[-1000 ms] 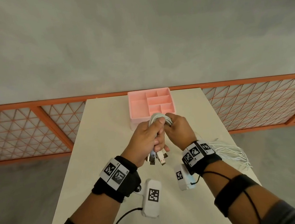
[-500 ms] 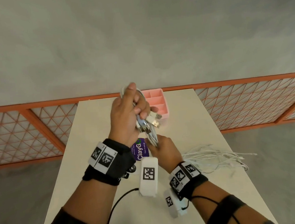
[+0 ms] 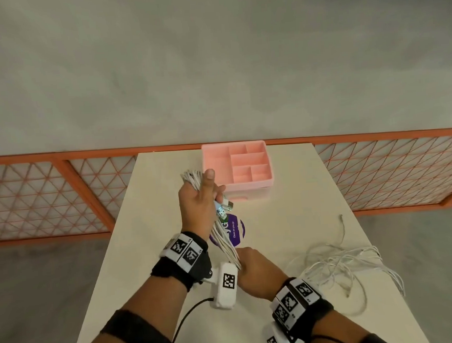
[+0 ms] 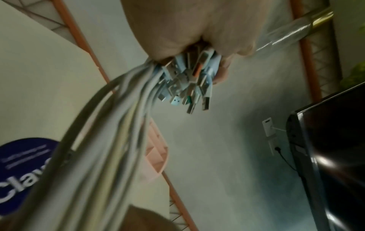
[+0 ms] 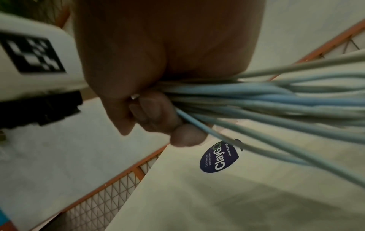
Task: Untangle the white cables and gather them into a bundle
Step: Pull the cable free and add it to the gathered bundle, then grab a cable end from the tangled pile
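My left hand [image 3: 201, 197] grips the top of a bundle of white cables [image 3: 224, 239] above the table, with the thumb pointing up and a cable loop [image 3: 190, 177] poking out beyond it. Several USB plugs [image 4: 187, 87] hang out from under its fingers. The bundle runs down and towards me to my right hand [image 3: 254, 266], which grips its lower part; the fingers [image 5: 158, 112] curl round the strands [image 5: 266, 101]. The rest of the white cables [image 3: 340, 268] trails loose over the table at the right.
A pink compartment box [image 3: 243, 167] stands at the table's far edge, just beyond my left hand. A round purple sticker [image 3: 233, 229] lies on the tabletop under the bundle. An orange mesh railing [image 3: 45, 196] runs behind the cream table [image 3: 290, 215].
My left hand has come down and away from me with the plug end. My right hand has slid along the bundle towards me. The view has shifted.
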`<act>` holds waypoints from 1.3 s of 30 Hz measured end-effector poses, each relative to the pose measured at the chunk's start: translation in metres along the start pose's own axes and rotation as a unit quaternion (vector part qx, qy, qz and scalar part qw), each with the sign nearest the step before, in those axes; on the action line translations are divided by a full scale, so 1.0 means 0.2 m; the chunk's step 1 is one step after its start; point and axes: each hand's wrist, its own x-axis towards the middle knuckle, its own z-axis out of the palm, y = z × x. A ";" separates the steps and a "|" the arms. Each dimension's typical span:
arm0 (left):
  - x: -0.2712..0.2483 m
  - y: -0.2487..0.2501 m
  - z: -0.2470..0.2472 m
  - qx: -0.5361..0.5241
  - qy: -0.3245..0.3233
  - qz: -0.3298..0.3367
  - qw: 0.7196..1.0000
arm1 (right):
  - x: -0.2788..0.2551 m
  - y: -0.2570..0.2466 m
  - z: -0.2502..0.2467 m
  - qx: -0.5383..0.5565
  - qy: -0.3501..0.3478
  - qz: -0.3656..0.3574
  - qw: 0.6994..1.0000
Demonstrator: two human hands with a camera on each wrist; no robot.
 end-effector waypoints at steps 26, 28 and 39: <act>-0.15 -0.20 -0.10 0.316 -0.200 0.109 0.921 | -0.17 -0.28 -0.41 -0.041 -0.149 0.132 0.979; -0.16 -0.19 -0.09 0.361 -0.246 0.126 0.891 | -0.17 -0.32 -0.47 -0.097 -0.155 0.124 0.975; -0.27 -0.11 -0.05 0.247 -0.390 0.020 0.887 | -0.09 -0.43 -0.76 -0.084 -0.132 0.077 0.985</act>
